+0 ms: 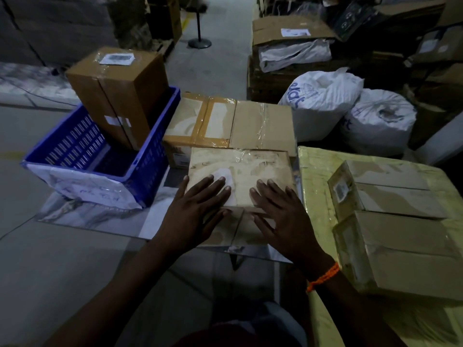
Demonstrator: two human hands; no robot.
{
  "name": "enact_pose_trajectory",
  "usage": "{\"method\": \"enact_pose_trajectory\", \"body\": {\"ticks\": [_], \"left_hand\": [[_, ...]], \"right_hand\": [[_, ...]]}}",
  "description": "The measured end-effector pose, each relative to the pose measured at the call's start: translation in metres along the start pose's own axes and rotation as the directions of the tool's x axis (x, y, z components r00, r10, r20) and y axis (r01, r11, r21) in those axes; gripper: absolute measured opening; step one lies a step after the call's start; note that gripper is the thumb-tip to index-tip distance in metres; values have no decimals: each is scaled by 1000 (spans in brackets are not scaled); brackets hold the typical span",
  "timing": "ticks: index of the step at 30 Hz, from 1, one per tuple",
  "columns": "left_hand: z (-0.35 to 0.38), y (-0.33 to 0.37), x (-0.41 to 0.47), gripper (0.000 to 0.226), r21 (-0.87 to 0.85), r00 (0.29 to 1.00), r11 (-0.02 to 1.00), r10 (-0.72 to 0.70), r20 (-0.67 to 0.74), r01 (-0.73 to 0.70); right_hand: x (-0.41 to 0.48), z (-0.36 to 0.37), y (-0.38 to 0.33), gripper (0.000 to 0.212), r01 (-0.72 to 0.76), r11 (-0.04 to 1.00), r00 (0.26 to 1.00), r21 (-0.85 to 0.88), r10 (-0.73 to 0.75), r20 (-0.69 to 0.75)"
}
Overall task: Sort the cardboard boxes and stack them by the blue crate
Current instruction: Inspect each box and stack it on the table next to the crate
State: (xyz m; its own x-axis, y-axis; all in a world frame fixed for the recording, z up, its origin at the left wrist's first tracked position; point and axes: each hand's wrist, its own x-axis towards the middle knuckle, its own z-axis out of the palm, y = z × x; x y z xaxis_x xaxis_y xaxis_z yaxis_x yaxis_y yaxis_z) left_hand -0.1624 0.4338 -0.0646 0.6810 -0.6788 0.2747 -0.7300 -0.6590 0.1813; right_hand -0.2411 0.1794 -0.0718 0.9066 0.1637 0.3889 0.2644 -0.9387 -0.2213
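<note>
Seen from the head camera, the left hand (198, 209) and the right hand (280, 214) lie flat on a worn tan cardboard box (250, 166), fingers straight and spread, grasping nothing. That box sits near, just right of the blue plastic lattice crate (75, 144), which holds a tall brown taped cardboard box (117, 91) upright. A wider flat taped carton (233, 123) lies just beyond.

hands: two are pressing down, left hand (198, 209), right hand (283, 221) | blue crate (160, 146): one is sitting left of the fingers | cardboard boxes: six are showing, front box (250, 166) under the fingers, tall box (117, 91) left of them, two rear boxes (198, 121) (263, 123) beyond the fingertips, two side boxes (390, 189) (406, 249) right of them | white sacks (323, 96) (378, 118): two are lying beyond the fingers
</note>
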Motion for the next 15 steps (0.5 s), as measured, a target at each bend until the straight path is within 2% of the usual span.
{"method": "enact_pose_trajectory", "body": {"ticks": [4,7,9,10,11,12,13,14,15], "left_hand": [[2,1,3,51,-89,998,996,5,-64,-11],[6,2,-6,55,-229,978,973,-42,-205,-7],[13,5,-21,66,-423,932,904,-207,-298,65],[20,4,-32,70,-540,891,832,-335,-305,128],[28,4,-43,73,-662,843,721,-472,-256,202],[35,5,-51,74,-764,794,579,-589,-148,287],[41,7,-58,71,-806,763,465,-646,-26,366],[47,10,-63,61,-782,750,436,-659,60,446],[52,14,-66,51,-730,750,469,-656,89,497]], "right_hand": [[2,1,-1,56,-28,1000,1000,6,28,1],[-10,2,-1,67,-47,999,998,-9,46,-48],[-29,3,0,82,-208,972,962,113,224,-155],[-40,5,4,91,-312,922,918,230,355,-178],[-53,10,9,97,-416,839,864,352,485,-136],[-64,18,14,103,-513,727,811,456,585,-19],[-71,26,16,109,-605,603,759,520,634,149],[-77,35,17,118,-654,523,732,546,620,284],[-82,45,17,122,-662,495,735,563,575,358]]}}
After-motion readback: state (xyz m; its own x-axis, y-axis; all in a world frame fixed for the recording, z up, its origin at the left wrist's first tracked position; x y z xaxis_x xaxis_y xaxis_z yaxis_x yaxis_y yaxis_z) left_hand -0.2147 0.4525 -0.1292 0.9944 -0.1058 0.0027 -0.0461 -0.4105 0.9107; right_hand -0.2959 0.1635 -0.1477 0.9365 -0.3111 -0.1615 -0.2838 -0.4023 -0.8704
